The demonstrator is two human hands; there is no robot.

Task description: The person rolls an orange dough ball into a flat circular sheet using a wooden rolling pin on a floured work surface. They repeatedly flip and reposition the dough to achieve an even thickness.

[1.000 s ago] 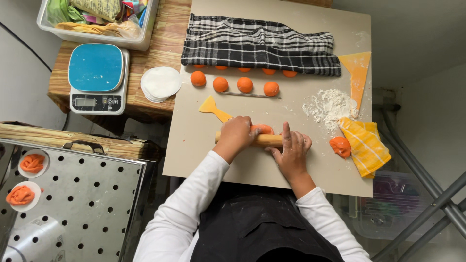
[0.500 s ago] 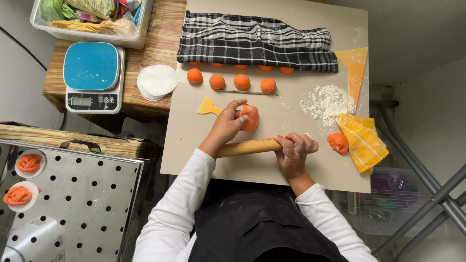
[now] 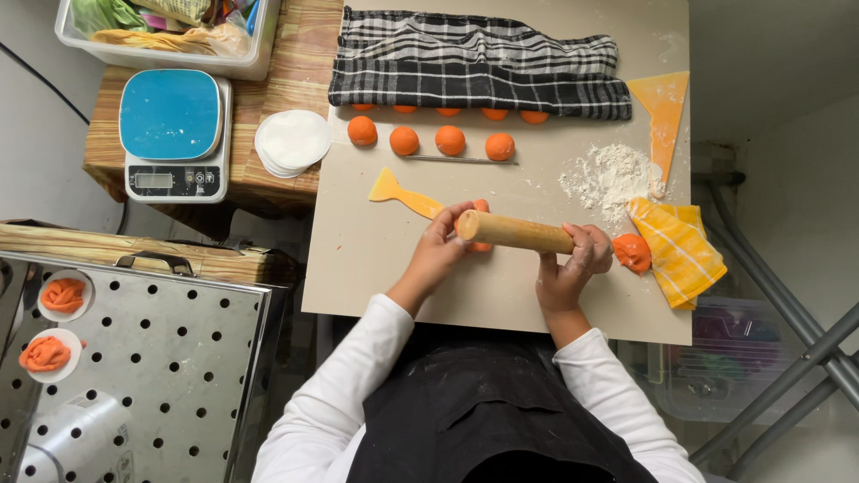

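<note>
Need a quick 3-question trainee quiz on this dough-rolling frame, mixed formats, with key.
1. True or false: the right hand grips the wooden rolling pin.
2. How many uncovered orange dough balls sit in a row just below the checkered cloth? A) two B) four C) six
3. What is on the board between the pin and the orange triangular scraper?

Key: 1 true; 2 B; 3 a pile of flour.

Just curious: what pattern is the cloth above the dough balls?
Black-and-white plaid cloth, shown in the head view.
</note>
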